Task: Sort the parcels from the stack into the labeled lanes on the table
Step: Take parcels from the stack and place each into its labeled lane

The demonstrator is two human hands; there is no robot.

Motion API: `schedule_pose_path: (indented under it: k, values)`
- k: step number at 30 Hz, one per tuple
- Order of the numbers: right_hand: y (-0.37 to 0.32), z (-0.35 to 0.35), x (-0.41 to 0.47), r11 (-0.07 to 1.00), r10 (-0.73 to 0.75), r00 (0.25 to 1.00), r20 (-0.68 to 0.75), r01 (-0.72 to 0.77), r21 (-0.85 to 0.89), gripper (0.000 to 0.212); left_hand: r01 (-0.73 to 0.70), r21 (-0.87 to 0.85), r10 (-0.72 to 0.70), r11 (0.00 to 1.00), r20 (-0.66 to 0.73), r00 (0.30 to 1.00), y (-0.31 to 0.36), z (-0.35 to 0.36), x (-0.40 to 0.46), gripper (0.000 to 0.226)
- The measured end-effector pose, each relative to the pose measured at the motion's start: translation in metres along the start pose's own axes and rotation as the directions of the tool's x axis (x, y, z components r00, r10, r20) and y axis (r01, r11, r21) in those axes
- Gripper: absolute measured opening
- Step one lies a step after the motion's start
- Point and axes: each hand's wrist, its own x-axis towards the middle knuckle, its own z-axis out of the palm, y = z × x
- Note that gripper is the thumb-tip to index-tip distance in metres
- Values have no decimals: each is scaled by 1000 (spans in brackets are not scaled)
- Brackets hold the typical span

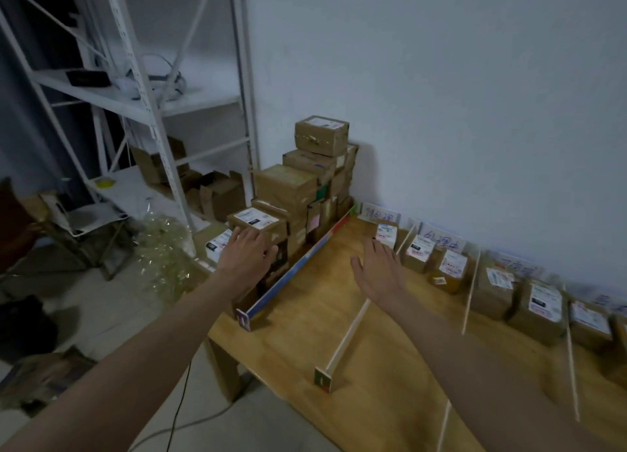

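The stack of parcels (305, 187) rises in cardboard steps against the wall, off the left end of the worktop (305, 343), directly ahead of the left hand (246, 256). That hand is spread wide, fingers apart, palm down over the near edge of the lowest front parcel (256, 222), whose white label faces up; whether the fingers actually press the cardboard cannot be told, and nothing is gripped. Just left of this hand a second labelled parcel (217, 244) lies lower down. To its right a long coloured divider strip (298, 265) runs along the worktop edge, between the stack and the lanes.

The right hand (381, 271) hangs open and flat above the first lane, holding nothing. Beyond its fingertips a small white-labelled parcel (386, 232) sits at the far end of that lane, under a handwritten lane sign (380, 215). To the right of this hand, past a thin wooden divider (349, 336), sorted parcels (451, 271) sit in further lanes along the wall.

Well left of the left hand stands a white metal shelf rack (142, 88).
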Motion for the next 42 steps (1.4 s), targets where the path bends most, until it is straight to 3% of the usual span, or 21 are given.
schedule_pose_path:
  k: [10, 18, 26, 31, 34, 37, 42]
  values:
    - [-126, 76, 92, 992, 69, 996, 60, -75, 100, 41, 1, -19, 1, 1000, 73, 997, -153, 26, 84, 56]
    - [-168, 118, 164, 933, 226, 947, 228, -278, 230, 46, 41, -127, -27, 991, 113, 993, -200, 54, 156, 53]
    - [-159, 166, 235, 699, 378, 794, 476, -582, 416, 72, 227, -301, -124, 926, 327, 937, -202, 92, 227, 60]
    - [-149, 185, 244, 580, 373, 731, 572, -664, 471, 58, 337, -420, -108, 843, 481, 870, -201, 114, 244, 72]
    - [-147, 180, 244, 567, 360, 740, 568, -657, 497, 41, 313, -468, -86, 827, 444, 892, -202, 121, 247, 56]
    - [-145, 167, 238, 539, 327, 759, 563, -639, 549, 39, 283, -569, -49, 772, 390, 919, -202, 112, 250, 24]
    - [-144, 130, 222, 499, 253, 752, 609, -641, 584, 40, 275, -644, 35, 714, 425, 904, -199, 74, 259, 25]
